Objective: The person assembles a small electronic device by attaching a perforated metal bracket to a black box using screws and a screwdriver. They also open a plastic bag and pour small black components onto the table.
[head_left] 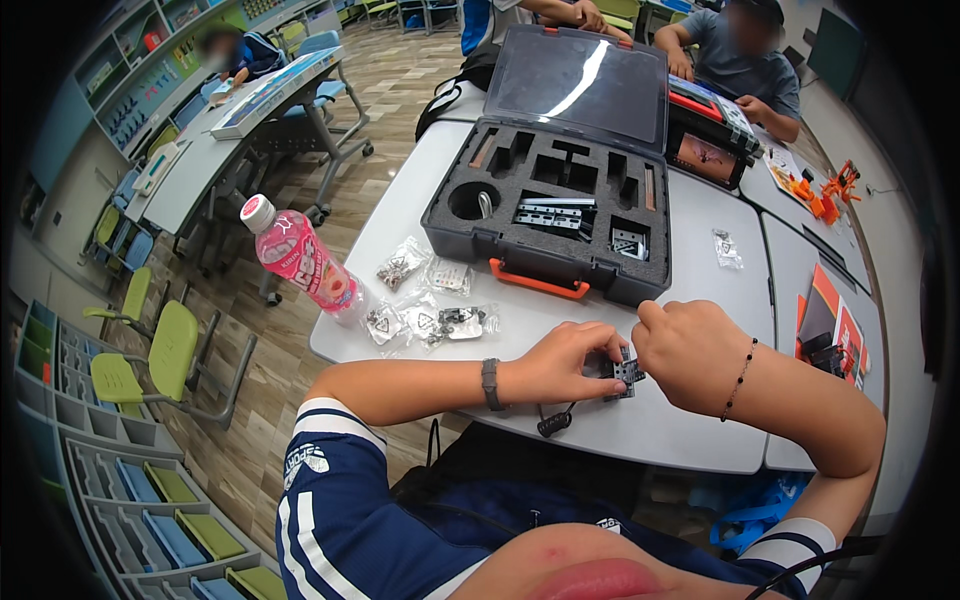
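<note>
Between the thumb and fingers of my left hand (560,362) is a small dark grey perforated bracket-like part (627,372), held low over the table's near side. My right hand (690,348) is closed in a fist close against the part's right side. Whatever its fingers grip is hidden behind the knuckles. Just below the left hand lies a small black cylinder (554,422) with a thin dark cord. Small clear bags of metal hardware (460,318) lie to the left of my hands.
Beyond my hands stands an open black case (450,215) with cut foam, metal pieces and an orange handle (540,280). A pink-labelled bottle (305,262) stands at the table's left edge. Another bag (727,249) lies right. Across the table, a person (745,75) works near orange parts (825,195).
</note>
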`<state>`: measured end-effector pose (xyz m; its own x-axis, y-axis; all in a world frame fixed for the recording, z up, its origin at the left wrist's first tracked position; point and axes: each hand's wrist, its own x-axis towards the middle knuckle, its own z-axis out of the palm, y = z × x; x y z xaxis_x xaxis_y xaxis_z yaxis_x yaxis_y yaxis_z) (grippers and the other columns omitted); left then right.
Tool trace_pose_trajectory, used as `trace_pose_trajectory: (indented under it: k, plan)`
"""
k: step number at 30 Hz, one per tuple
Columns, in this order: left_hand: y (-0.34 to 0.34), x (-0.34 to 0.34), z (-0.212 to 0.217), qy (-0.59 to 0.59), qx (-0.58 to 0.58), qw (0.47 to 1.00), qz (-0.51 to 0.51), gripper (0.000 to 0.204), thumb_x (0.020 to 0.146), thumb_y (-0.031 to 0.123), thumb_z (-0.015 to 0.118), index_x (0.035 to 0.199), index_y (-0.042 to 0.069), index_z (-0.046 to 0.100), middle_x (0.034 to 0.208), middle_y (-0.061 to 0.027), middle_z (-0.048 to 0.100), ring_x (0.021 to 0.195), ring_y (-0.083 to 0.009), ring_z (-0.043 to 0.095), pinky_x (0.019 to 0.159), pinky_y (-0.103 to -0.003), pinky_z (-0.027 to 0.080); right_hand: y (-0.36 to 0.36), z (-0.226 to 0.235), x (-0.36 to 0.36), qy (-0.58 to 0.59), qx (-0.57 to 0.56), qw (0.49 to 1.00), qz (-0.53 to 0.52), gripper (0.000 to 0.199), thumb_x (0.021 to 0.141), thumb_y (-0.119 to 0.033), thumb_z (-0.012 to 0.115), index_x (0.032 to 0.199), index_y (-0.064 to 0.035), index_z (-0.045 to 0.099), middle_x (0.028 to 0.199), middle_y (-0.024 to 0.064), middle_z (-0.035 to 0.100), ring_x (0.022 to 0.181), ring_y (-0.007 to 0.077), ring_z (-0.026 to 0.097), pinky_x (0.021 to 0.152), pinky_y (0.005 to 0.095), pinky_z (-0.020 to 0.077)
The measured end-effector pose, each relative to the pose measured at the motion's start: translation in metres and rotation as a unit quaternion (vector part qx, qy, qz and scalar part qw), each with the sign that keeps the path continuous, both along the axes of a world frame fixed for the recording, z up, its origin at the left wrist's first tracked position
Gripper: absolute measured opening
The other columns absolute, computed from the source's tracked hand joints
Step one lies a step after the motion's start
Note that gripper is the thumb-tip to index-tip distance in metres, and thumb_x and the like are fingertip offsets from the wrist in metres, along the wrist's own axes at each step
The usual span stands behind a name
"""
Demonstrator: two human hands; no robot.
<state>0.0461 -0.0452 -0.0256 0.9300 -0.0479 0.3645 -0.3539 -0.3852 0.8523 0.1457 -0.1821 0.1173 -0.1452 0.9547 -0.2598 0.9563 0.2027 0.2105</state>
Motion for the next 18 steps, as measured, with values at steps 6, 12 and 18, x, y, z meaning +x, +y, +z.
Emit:
trace_pose_trajectory:
  k: [6, 12, 18]
  plan:
    - [-0.0007, 0.0004, -0.0034, -0.028, -0.011, 1.0, 0.008, 0.031, 0.072, 0.023, 0.074, 0.087, 0.004, 0.054, 0.085, -0.0107, 0.06, 0.08, -0.0285, 0.057, 0.071, -0.036, 0.044, 0.0021, -0.0016, -0.0028, -0.04, -0.035, 0.999, -0.007, 0.023, 0.07, -0.009, 0.061, 0.092, -0.0027, 0.059, 0.078, 0.0095, 0.056, 0.068, 0.0209, 0.061, 0.054, 0.0303, 0.0474]
    - [0.0003, -0.0007, -0.0018, -0.001, 0.002, 1.0, 0.01, 0.032, 0.072, 0.024, 0.075, 0.087, 0.003, 0.055, 0.083, -0.0109, 0.059, 0.077, -0.0288, 0.056, 0.07, -0.036, 0.044, 0.0018, 0.0021, -0.0072, 0.004, -0.01, 0.999, -0.032, 0.021, 0.07, -0.008, 0.061, 0.09, -0.0037, 0.061, 0.077, 0.0097, 0.059, 0.07, 0.0214, 0.062, 0.055, 0.0298, 0.048]
    - [-0.0005, -0.0002, -0.0013, -0.008, 0.002, 1.0, 0.012, 0.032, 0.072, 0.024, 0.075, 0.086, 0.003, 0.055, 0.083, -0.0111, 0.059, 0.077, -0.0286, 0.056, 0.07, -0.036, 0.044, 0.0073, 0.0011, -0.0043, -0.019, -0.051, 0.998, -0.033, 0.017, 0.069, -0.011, 0.062, 0.085, -0.0046, 0.061, 0.08, 0.011, 0.063, 0.071, 0.0221, 0.064, 0.056, 0.0307, 0.0485]
